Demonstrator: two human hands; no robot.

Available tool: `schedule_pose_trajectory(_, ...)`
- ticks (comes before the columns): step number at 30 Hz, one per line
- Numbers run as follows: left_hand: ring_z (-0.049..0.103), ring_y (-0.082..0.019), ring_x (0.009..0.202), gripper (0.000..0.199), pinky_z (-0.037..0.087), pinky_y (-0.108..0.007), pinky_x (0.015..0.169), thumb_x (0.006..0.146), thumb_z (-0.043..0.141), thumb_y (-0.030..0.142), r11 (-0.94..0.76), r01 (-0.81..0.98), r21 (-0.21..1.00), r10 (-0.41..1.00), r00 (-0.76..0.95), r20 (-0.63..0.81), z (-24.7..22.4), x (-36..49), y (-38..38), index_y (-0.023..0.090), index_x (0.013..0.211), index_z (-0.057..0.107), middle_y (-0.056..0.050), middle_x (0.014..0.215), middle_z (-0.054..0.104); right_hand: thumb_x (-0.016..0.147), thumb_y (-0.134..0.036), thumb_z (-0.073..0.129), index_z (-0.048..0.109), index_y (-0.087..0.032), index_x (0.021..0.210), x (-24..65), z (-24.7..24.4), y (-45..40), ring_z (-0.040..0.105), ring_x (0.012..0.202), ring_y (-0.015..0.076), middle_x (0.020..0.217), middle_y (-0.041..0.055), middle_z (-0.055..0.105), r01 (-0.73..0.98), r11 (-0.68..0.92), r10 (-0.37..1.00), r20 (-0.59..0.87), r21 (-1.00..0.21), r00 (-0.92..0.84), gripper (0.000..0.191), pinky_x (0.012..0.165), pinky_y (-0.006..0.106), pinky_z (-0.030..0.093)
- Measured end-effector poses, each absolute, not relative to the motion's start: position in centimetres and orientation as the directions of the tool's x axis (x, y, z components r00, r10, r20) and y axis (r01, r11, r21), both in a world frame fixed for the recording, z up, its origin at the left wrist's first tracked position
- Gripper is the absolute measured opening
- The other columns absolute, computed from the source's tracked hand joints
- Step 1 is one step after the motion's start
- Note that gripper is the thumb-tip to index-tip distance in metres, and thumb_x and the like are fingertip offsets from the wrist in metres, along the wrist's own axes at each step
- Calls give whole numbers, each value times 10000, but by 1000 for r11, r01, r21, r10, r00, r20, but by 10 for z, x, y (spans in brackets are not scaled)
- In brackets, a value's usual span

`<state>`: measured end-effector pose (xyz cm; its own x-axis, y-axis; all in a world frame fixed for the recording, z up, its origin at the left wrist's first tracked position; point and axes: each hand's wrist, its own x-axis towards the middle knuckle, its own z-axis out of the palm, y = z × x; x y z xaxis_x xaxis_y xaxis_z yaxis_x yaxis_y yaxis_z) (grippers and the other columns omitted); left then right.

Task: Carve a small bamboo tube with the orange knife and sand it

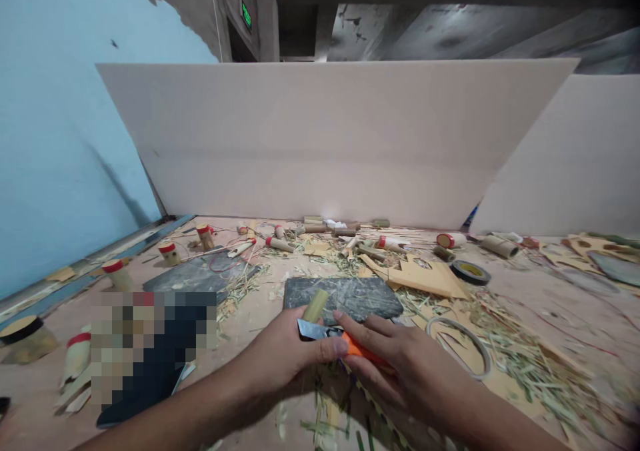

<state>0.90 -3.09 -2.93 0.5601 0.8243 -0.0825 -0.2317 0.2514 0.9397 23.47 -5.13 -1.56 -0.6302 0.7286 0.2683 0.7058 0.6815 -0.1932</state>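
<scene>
In the middle of the head view, my left hand (pixel 290 344) is closed round a short piece of bamboo (pixel 317 303), whose greenish end sticks up past the fingers. My right hand (pixel 400 357) grips an orange utility knife (pixel 360 349). Its wide metal blade (pixel 309 329) points left and lies across the near side of the bamboo. The left thumb rests by the front of the knife's handle. Just beyond both hands lies a dark, scratched slab (pixel 345 294). Much of the bamboo is hidden inside the left hand.
Bamboo shavings (pixel 530 357) litter the table. A tape ring (pixel 485 351) and black tape roll (pixel 470 272) lie right, near yellow cut board (pixel 415 274). Red-capped bamboo tubes (pixel 119 274) stand left, beside a second slab (pixel 200 271). A pale panel (pixel 330 137) closes off the back.
</scene>
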Motion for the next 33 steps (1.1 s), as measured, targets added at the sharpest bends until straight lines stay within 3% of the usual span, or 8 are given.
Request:
schedule_pose_trajectory(3,600,-147,786,411,465,-255,762,781,866,395,202,-196,960,838,542,-66,-31,11,-30,118,1019,677,-43,904,680,1074,-420,452,494,-247,1523,232,-20,-51,705,696,195,957,66,717,733,665,735,297,-142,-609,483,573,271,506)
schedule_pose_trajectory(7,359,-57,500,387,294,-185,473,827,794,487,224,-89,971,885,436,-164,-35,10,-29,179,857,561,79,657,470,1085,-412,372,506,-215,1519,235,-24,-42,735,696,244,987,105,740,849,508,825,369,-148,-429,495,594,326,544)
schedule_pose_trajectory(10,245,-57,428,448,161,-203,392,830,766,544,222,-1,975,897,391,-204,-40,8,-28,234,794,445,122,569,327,1086,-437,354,534,-187,1492,246,-26,-29,759,823,300,1066,148,759,911,369,869,416,-183,-268,510,685,375,572)
schedule_pose_trajectory(16,190,-73,388,505,126,-205,362,820,723,655,316,32,948,860,413,-301,-39,5,-27,271,837,395,142,473,322,1077,-459,380,564,-210,1438,261,-23,-14,724,1068,320,1264,140,731,923,307,902,379,-234,-204,476,843,393,550)
schedule_pose_trajectory(25,86,-63,458,638,54,-186,424,762,569,858,571,-33,820,733,470,-491,-27,5,-22,245,774,398,129,560,242,973,-142,513,665,-121,1099,293,-24,0,653,934,346,1004,194,686,998,25,981,188,62,-37,198,745,377,444)
schedule_pose_trajectory(28,278,-96,497,544,227,-191,454,896,475,782,314,82,946,849,423,-318,-27,3,-32,240,857,481,70,656,398,868,-104,624,661,-92,1148,301,-26,0,634,978,373,1037,208,665,996,-5,985,175,85,-10,282,743,376,441)
schedule_pose_trajectory(30,515,-166,722,464,432,-251,640,966,470,686,-4,230,973,910,404,-91,-25,1,-39,233,1002,562,-26,866,580,852,-115,645,651,-76,1209,303,-27,-1,636,981,381,1045,213,667,996,-10,985,174,86,-5,359,748,384,452)
schedule_pose_trajectory(33,553,-225,985,385,442,-330,895,1039,408,569,-294,324,899,851,517,92,-21,-1,-44,227,1097,573,-76,1069,628,854,-126,651,596,-49,1334,298,-26,-2,636,1005,405,1111,244,664,996,-3,977,214,85,-15,489,793,440,477)
